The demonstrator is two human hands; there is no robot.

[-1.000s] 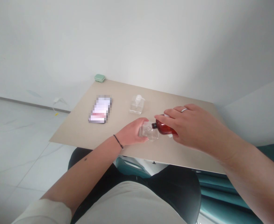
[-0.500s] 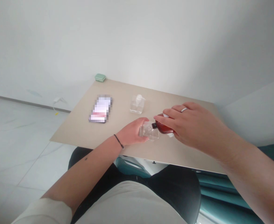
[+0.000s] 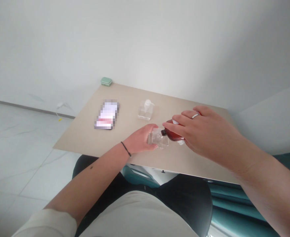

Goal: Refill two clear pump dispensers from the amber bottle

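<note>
Clasps a clear, square-sided container (image 3: pixel 161 140) in the left hand (image 3: pixel 144 138), with thumb and fingers wrapped round its nine o'clock side and parted only to the width of its body; cannot tell whether upright or leaning. Grips a reddish-brown bottle (image 3: pixel 173 132) in the right hand (image 3: pixel 199 129), with fingers curled firmly over it. Tilts that bottle at about two o'clock from the container, aiming its black neck toward nine o'clock, right at the container; cannot tell whether touching. Wears a silver ring (image 3: pixel 195 116) on a right finger and a dark bracelet (image 3: pixel 125 148) on the left wrist. Has, on the table (image 3: pixel 127 115) at eleven o'clock from the container, a clear pump-top bottle (image 3: pixel 145 114), apart from both hands. Has a phone (image 3: pixel 107 115) farther off at ten o'clock, lying screen up, blurred, and a green case (image 3: pixel 106 81) between ten and eleven, at the far corner by the wall (image 3: pixel 145 49). Has a small white thing (image 3: pixel 181 142) at three o'clock, partly hidden below the tilted bottle.
</note>
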